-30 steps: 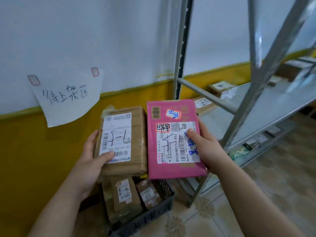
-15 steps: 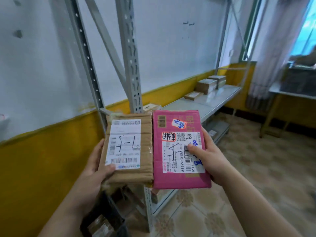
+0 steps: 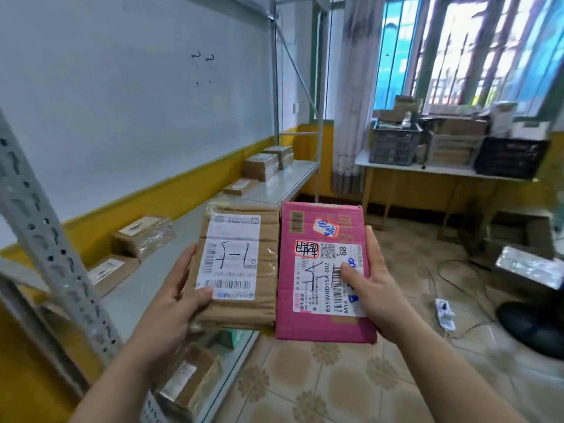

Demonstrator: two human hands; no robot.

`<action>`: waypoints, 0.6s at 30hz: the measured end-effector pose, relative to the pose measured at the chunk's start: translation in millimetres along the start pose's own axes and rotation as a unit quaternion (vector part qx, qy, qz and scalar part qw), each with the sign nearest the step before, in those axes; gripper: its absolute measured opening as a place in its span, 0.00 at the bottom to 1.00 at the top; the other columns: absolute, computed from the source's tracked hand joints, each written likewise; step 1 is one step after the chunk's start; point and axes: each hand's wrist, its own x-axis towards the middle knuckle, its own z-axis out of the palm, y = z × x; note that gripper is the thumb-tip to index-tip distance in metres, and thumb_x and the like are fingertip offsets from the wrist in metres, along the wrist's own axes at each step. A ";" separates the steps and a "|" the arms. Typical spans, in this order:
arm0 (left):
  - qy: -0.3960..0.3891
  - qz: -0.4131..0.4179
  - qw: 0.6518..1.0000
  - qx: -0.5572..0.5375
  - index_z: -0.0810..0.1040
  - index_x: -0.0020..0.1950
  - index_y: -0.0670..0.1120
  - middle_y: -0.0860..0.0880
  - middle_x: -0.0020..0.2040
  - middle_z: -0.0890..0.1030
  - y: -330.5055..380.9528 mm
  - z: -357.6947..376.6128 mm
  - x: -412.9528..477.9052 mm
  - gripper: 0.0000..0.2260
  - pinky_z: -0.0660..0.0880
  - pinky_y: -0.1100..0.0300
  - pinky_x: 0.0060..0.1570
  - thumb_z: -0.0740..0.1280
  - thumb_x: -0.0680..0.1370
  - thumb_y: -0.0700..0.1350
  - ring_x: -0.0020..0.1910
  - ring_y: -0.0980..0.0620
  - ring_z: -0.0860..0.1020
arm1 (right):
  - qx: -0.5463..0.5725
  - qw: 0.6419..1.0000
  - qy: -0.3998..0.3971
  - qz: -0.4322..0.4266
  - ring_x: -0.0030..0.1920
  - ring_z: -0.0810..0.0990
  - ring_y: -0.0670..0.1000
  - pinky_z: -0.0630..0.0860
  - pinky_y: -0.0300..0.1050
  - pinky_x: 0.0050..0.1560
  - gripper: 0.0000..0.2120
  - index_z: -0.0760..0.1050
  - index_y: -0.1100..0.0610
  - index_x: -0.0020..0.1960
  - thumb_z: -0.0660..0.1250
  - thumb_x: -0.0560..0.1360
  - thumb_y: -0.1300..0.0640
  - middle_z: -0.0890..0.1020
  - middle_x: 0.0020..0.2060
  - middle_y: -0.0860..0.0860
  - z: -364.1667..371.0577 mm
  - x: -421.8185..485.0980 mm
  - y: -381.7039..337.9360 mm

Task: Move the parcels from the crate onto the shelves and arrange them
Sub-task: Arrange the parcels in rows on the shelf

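Note:
My left hand (image 3: pixel 180 296) grips a brown taped parcel (image 3: pixel 241 306) with a white label, thumb on its front. Beside it, touching edge to edge, my right hand (image 3: pixel 375 288) holds a pink parcel (image 3: pixel 317 326), thumb pressed on its label. Both parcels are held up at chest height in front of a grey metal shelf (image 3: pixel 143 288). On that shelf lie several brown parcels: one wrapped in clear tape (image 3: pixel 143 236), a flat one (image 3: pixel 106 273), and others farther along (image 3: pixel 262 166). The crate is out of view.
A perforated grey shelf upright (image 3: pixel 45 239) stands close at the left. A lower shelf holds more parcels (image 3: pixel 186 380). A table with crates and boxes (image 3: pixel 451 148) stands under the window. Cables and a power strip (image 3: pixel 444 312) lie on the tiled floor, a dark object (image 3: pixel 534 326) at right.
The view has swung right, away from the crate and wall note, along the shelf toward the window. Both hands keep the same hold on the two parcels.

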 end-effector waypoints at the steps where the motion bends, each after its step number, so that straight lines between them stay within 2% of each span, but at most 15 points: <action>1: -0.008 0.002 1.000 -0.004 0.69 0.56 0.77 0.63 0.57 0.76 -3.1 5.8 10.6 0.29 0.77 0.50 0.49 0.65 0.78 0.38 0.53 0.49 0.81 | -0.006 1.000 0.011 0.002 0.43 0.86 0.48 0.82 0.44 0.36 0.39 0.47 0.31 0.76 0.65 0.80 0.60 0.80 0.55 0.48 -4.1 6.9 1.6; 3: -0.026 0.005 1.000 -0.002 0.71 0.57 0.76 0.63 0.57 0.78 -12.5 20.0 41.2 0.28 0.77 0.50 0.54 0.68 0.76 0.40 0.55 0.51 0.80 | -0.017 0.999 0.027 0.001 0.42 0.86 0.48 0.82 0.44 0.36 0.39 0.46 0.30 0.75 0.65 0.80 0.59 0.81 0.54 0.48 -13.8 28.2 3.7; 6: -0.044 0.001 0.999 -0.029 0.71 0.58 0.70 0.61 0.53 0.80 -28.1 39.5 98.7 0.26 0.79 0.63 0.42 0.63 0.78 0.35 0.49 0.56 0.82 | -0.033 0.998 0.054 0.003 0.41 0.86 0.47 0.81 0.42 0.34 0.38 0.48 0.30 0.75 0.66 0.80 0.59 0.81 0.53 0.48 -25.1 76.3 9.1; 7: -0.052 -0.003 0.998 -0.031 0.71 0.59 0.70 0.61 0.54 0.80 -32.3 45.2 119.3 0.26 0.78 0.63 0.42 0.62 0.78 0.35 0.49 0.57 0.82 | -0.037 0.997 0.063 0.005 0.41 0.86 0.48 0.81 0.42 0.34 0.38 0.49 0.31 0.75 0.66 0.80 0.59 0.81 0.53 0.48 -27.4 95.8 10.7; 10: -0.069 -0.020 0.997 -0.035 0.72 0.58 0.73 0.60 0.58 0.80 -39.3 57.6 179.9 0.27 0.76 0.54 0.51 0.63 0.78 0.37 0.55 0.53 0.81 | -0.045 0.996 0.073 0.020 0.43 0.87 0.50 0.83 0.48 0.38 0.38 0.51 0.33 0.77 0.67 0.80 0.60 0.82 0.53 0.49 -31.1 156.3 13.2; 13: -0.096 -0.038 0.994 -0.033 0.72 0.60 0.73 0.58 0.59 0.80 -44.6 67.8 239.9 0.27 0.78 0.48 0.51 0.65 0.78 0.38 0.53 0.50 0.82 | -0.042 0.996 0.076 0.034 0.43 0.87 0.51 0.82 0.47 0.37 0.38 0.50 0.33 0.77 0.67 0.80 0.60 0.83 0.52 0.50 -37.5 209.8 14.3; 15: -0.135 -0.047 0.990 -0.019 0.70 0.63 0.73 0.56 0.59 0.81 -46.2 77.7 275.9 0.29 0.79 0.43 0.51 0.73 0.72 0.43 0.53 0.47 0.82 | -0.046 0.994 0.085 0.044 0.43 0.87 0.52 0.82 0.49 0.37 0.39 0.49 0.34 0.78 0.68 0.79 0.60 0.83 0.52 0.51 -46.0 239.8 16.0; 16: -0.154 -0.048 0.987 -0.012 0.69 0.65 0.73 0.56 0.59 0.81 -46.1 84.4 291.7 0.34 0.79 0.44 0.51 0.76 0.66 0.47 0.53 0.47 0.82 | -0.046 0.994 0.088 0.049 0.43 0.87 0.53 0.82 0.50 0.38 0.41 0.50 0.34 0.78 0.68 0.78 0.60 0.83 0.52 0.51 -51.4 253.0 16.3; 18: -0.173 -0.046 0.984 0.005 0.67 0.67 0.71 0.56 0.60 0.80 -48.9 100.4 322.1 0.41 0.79 0.47 0.51 0.76 0.56 0.54 0.55 0.49 0.81 | -0.042 0.993 0.089 0.060 0.43 0.87 0.53 0.82 0.50 0.37 0.43 0.50 0.34 0.77 0.70 0.77 0.62 0.83 0.52 0.52 -65.4 277.8 18.2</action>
